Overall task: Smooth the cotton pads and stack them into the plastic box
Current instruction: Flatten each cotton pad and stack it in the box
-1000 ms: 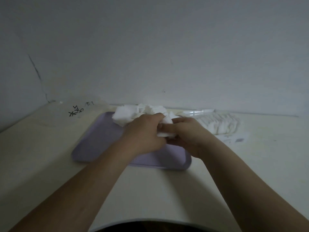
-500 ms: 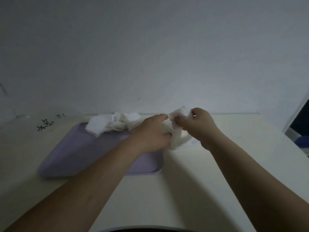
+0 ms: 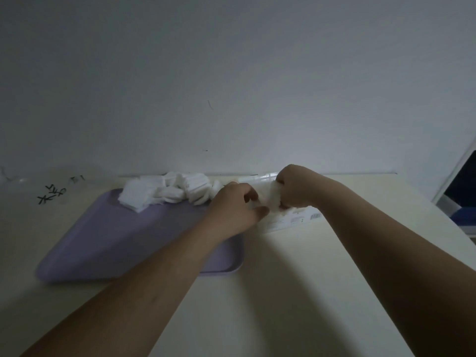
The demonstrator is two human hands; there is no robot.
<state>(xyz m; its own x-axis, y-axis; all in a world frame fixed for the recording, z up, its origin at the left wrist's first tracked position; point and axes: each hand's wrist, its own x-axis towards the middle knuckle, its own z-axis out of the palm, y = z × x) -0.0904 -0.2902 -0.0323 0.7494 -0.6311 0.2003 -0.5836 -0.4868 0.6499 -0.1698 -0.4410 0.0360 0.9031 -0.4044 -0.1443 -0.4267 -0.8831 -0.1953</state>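
Left hand: your left hand pinches the near end of the held pads between thumb and curled fingers.
Right hand: your right hand is curled round the far end of the same wad, at 2 o'clock from the left hand.
Task item location: the held pads sit between both hands, above the plastic box.
Risk, crumpling: the wad looks bunched, not flat. If you set it down this way, it probably stacks crooked.
Risk, tearing: opposing pulls from two pinch grips can stretch or split soft cotton. Ease the tension.
Risk, box shift: the box appears light. Pressing down on one edge may tip or slide it across the table.
Risk, dropped pads: releasing one hand early may let pads fall outside the box.
Container, plastic box: clear, labelled, just beside the tray at its 3 o'clock side. Your hands hide its contents, so the fill level cannot be told.
Container, tray: purple, holds the loose pile of unsorted pads along its 12 o'clock edge. The near part is bare.
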